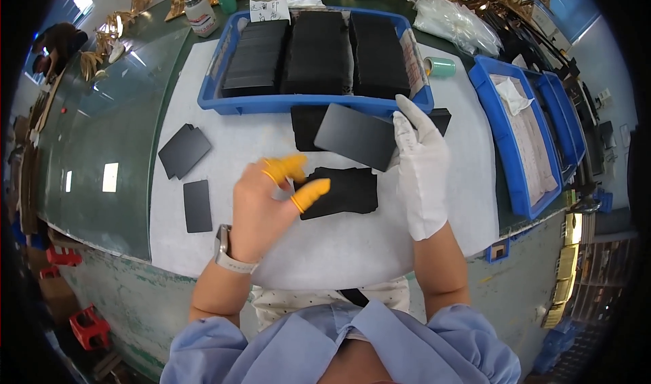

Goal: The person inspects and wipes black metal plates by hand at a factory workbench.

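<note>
— Hand (422,174) on the right, gloved in white, is seen clamped on the edge of a flat black panel (356,136), which is held tilted just above the white mat (325,241) of the table (115,147). Why is it held by the rim?

— Probably so that the dark face is left untouched; that is a judgement only. The glove would serve the same end.

— And the left hand (261,211)?

— It is shown bare but for 2 yellow finger cots (308,193) on thumb and forefinger. The tips are held apart, the thumb tip resting on a low stack of black sheets (342,191) lying on the mat between the 2 hands. Nothing is gripped by it.

— Where are the other pieces kept?

— 3 rows of black panels are packed on edge in a blue tray (271,103) at the far side of the mat, within easy reach. 2 loose black pieces (184,150) are laid to the left, with 1 more small panel (197,206) nearer the person.

— Anything beside that?

— A second blue tray (502,140) lined with white paper is set at the right, a roll of green tape (442,66) stands by the first tray, and a clear plastic bag (454,21) lies beyond it.
</note>
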`<state>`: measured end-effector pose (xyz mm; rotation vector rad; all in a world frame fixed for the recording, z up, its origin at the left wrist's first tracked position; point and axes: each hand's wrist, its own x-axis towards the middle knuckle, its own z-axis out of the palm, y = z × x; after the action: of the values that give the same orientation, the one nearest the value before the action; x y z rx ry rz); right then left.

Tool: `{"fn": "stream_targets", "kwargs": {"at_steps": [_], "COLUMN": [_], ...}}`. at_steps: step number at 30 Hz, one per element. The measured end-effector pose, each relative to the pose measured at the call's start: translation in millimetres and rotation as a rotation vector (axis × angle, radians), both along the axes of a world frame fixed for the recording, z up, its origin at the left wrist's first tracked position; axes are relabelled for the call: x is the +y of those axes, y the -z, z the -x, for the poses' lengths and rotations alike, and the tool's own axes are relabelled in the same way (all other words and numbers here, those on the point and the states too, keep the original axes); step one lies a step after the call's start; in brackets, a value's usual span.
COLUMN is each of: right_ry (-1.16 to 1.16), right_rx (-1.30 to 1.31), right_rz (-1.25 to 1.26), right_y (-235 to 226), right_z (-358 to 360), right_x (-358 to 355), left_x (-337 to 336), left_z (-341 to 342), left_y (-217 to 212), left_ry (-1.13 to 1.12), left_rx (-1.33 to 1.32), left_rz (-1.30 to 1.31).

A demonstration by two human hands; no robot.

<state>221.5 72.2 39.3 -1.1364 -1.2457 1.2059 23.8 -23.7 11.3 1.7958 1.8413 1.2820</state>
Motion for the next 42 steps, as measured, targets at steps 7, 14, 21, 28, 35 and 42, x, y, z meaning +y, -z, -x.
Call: {"fn": "stream_targets", "kwargs": {"at_steps": [7, 14, 21, 28, 35, 42], "right_ry": [-0.357, -0.516, 0.032, -0.276, 0.041, -0.200], "right_rx": [0.116, -0.216, 0.224, -0.124, 0.139, -0.059], "right_rz": [0.288, 0.134, 0.062, 0.123, 0.098, 0.167], "right_y": [-12.2, -9.9, -13.0, -6.0, -4.0, -13.1], "right_z": [20.2, 22.2, -13.6, -2.2, -30.5, -8.8], "right_x": [-25.2, -32.1, 7.4, -6.2, 15.3, -4.7], "left_x": [-7.1, -6.5, -5.8, -1.4, 2.6, 5.5], "left_z": [-18.9, -15.7, -6.3, -3.4, 5.6, 12.1], "left_y": [-0.4, -0.1, -11.3, -1.5, -4.3, -1.6], "left_ry": [0.056, 0.074, 0.235, 0.346, 0.399, 0.383], "left_rx": [0.307, 0.210, -0.049, 0.104, -0.132, -0.085], "left_rz": [-0.060, -0.100, -0.013, -0.038, 0.046, 0.015]}}
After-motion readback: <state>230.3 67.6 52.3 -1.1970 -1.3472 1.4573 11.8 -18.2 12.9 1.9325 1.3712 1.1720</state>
